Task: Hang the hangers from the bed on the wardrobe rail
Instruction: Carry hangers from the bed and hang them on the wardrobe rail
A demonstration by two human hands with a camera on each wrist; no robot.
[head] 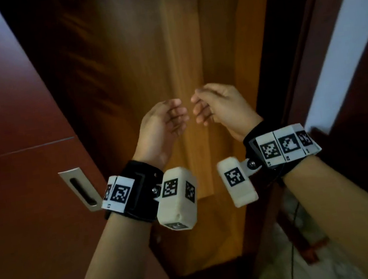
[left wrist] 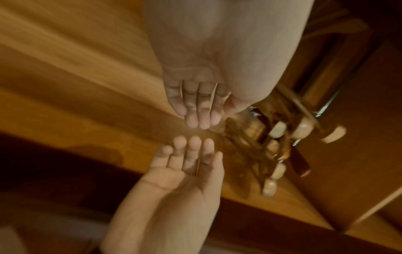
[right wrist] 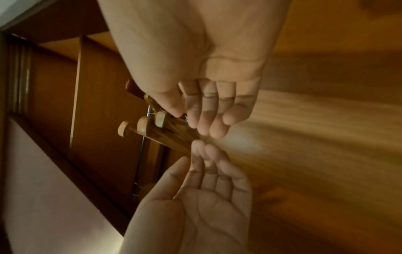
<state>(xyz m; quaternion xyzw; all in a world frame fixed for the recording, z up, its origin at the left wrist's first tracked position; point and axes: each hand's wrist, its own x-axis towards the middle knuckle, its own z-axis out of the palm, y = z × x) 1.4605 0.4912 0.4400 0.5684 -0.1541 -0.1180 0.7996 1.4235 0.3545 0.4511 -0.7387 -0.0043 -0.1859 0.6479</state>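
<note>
Both hands, left [head: 164,123] and right [head: 218,106], hang loosely curled (holding nothing) before the open wooden wardrobe [head: 142,50].

The right hand [right wrist: 208,72] reaches in from twelve o'clock, fingers relaxed, holding nothing. The left hand [right wrist: 208,202] rises from six o'clock, palm showing, fingertips nearly meeting. Pale wooden hangers [right wrist: 152,127] cluster at nine o'clock beside a thin metal rail [right wrist: 142,154].

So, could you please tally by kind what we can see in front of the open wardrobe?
Hands: 2, the left hand and the right hand, both empty
Wrist cameras: 2
Metal door handle: 1
Wooden hangers: a blurred bunch, no sure count
Total counted: 5
</note>
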